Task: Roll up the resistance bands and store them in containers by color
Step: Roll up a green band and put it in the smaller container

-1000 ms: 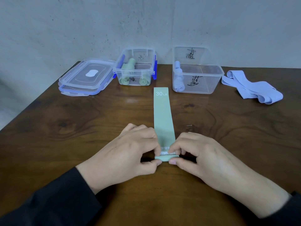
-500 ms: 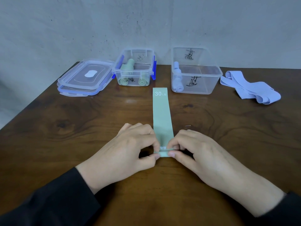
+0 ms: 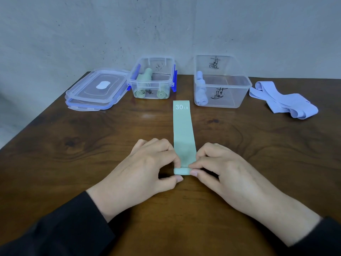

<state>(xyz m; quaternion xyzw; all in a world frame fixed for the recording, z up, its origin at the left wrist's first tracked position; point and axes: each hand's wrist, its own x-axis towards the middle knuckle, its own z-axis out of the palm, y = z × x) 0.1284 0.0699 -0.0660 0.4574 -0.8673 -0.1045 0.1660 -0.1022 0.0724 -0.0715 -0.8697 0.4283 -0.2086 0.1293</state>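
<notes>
Against a scuffed grey wall, our dark wooden bench (image 3: 73,145) carries everything. We lay the flat sage-green resistance band (image 3: 183,133), printed "30 LB" at its far end, straight away from us at mid-bench, so, we judge, the roll runs true. Its near end is a small tight roll, pinched on one side by our left hand (image 3: 147,167) and on the other by our right hand (image 3: 219,167), thumbs and forefingers curled on it. Beyond stand the small clear blue-clipped container (image 3: 153,78) holding green rolls and the larger clear tub (image 3: 223,84) holding lavender rolls. Loose lavender bands (image 3: 284,100) wait at the right; stacked clear lids (image 3: 96,89) lie at the left.
</notes>
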